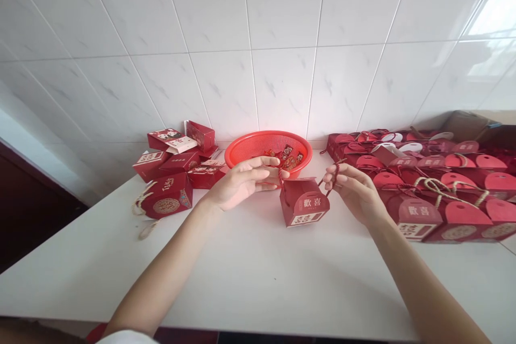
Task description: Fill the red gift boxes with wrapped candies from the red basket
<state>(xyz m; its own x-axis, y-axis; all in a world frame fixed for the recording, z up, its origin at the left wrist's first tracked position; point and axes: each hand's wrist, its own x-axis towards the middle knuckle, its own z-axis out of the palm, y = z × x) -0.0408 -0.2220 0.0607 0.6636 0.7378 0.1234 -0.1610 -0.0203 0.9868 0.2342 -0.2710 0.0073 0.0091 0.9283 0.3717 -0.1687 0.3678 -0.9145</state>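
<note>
A small dark red box [305, 203] with a rounded flap and pale characters hangs or stands slightly tilted between my two hands, above or on the white table. My left hand [246, 181] is at its upper left, fingers closed around a loop of dark red cord that passes into the box's side. At the upper right, my right hand [355, 187] pinches the cord on that side between thumb and fingers. Just behind the box sits a red plastic basket [237, 145] with wrapped sweets in it; my left fingertips overlap its front rim in view.
Several red boxes [171, 193], some with beige cords, are piled at the left. Rows of similar red boxes [459, 215] fill the right side. A brown carton [470, 126] stands at the far right, and a tiled wall [282, 86] rises behind the table [258, 279].
</note>
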